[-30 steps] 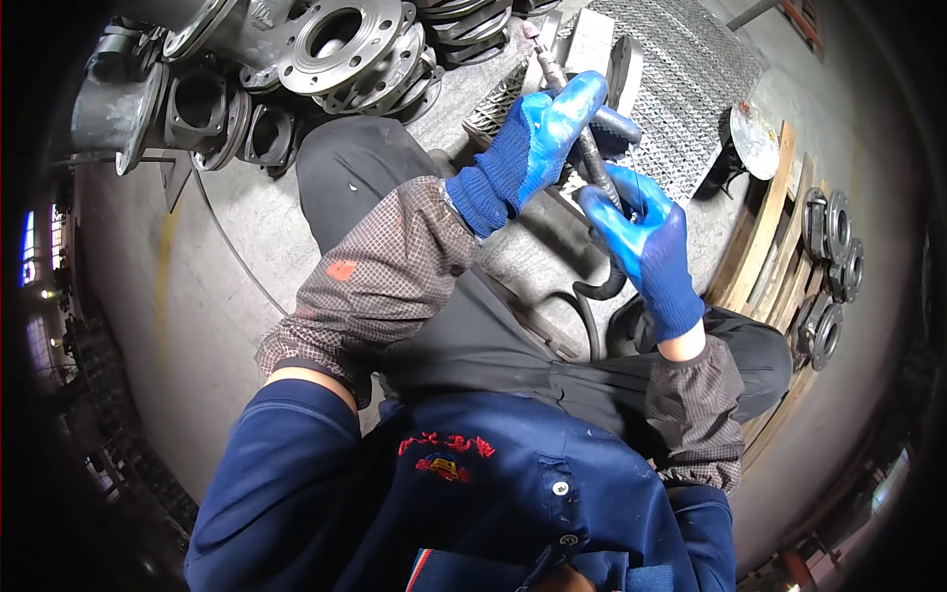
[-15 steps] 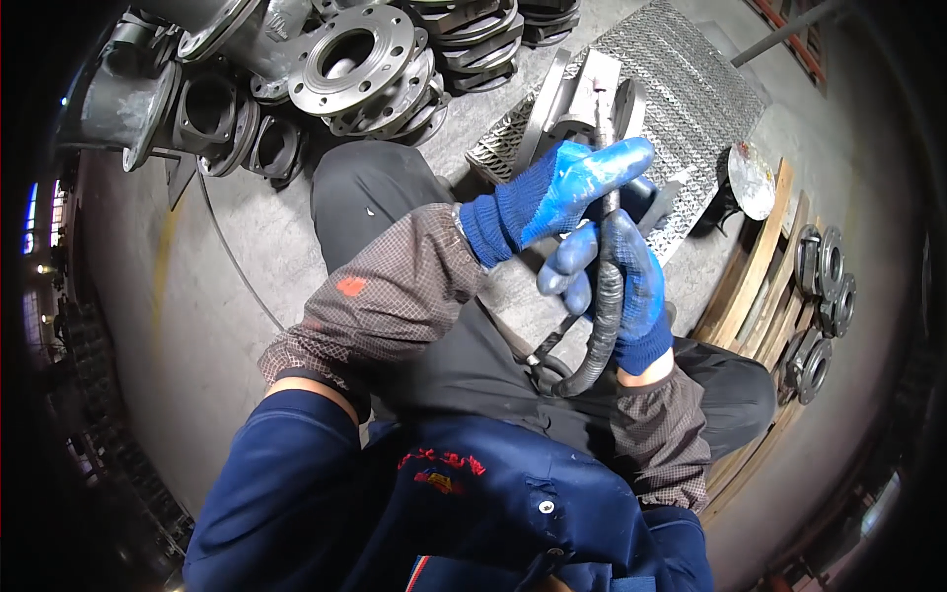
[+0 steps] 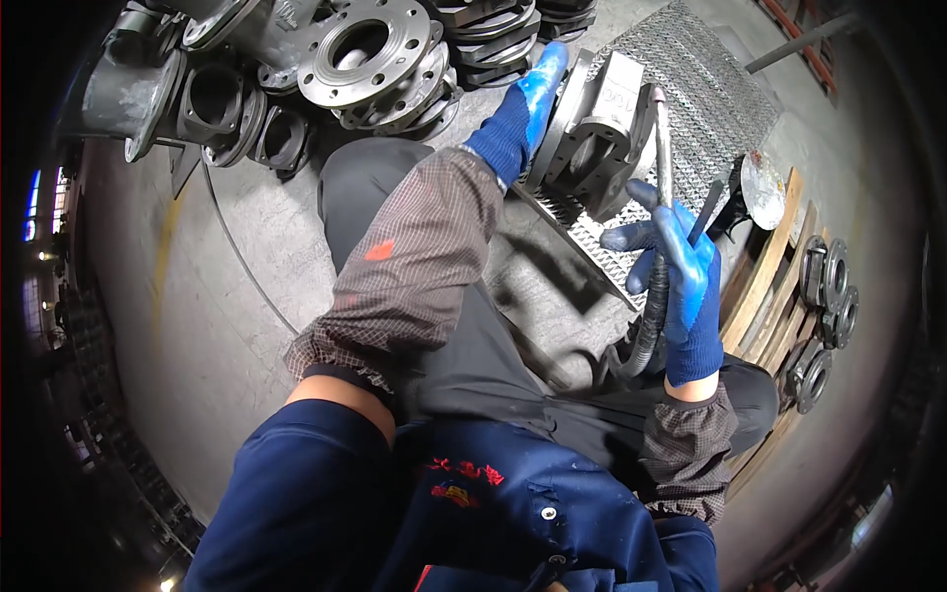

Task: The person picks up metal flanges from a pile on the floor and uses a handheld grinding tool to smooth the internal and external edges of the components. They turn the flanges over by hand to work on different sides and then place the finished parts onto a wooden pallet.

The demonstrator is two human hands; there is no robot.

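My left hand (image 3: 534, 104), in a blue coated glove, reaches forward with its fingers stretched out along the left flange of a grey metal casting (image 3: 609, 125). The casting has flanges at its sides, a pale flat face with marks on it, and an arched opening toward me. In my gloved right hand (image 3: 688, 261) is a welding torch (image 3: 664, 148) with a slim metal neck and a reddish tip, pointing away from me beside the casting. Its black ribbed hose (image 3: 650, 331) hangs below the palm. A dark flat strip (image 3: 706, 212) sticks up by the right thumb side; its kind is unclear.
The casting stands on a raised-pattern metal plate (image 3: 695, 69). Flanged pipe parts (image 3: 367, 54) are piled at the far left. Wooden boards (image 3: 760, 271) lie at the right, beside several small flanged parts (image 3: 817, 375). A thin cable (image 3: 242, 259) crosses the floor.
My left hand has left the torch and moved forward and left to the casting's flange. My right hand has shifted right with the torch, uncovering the casting's opening.
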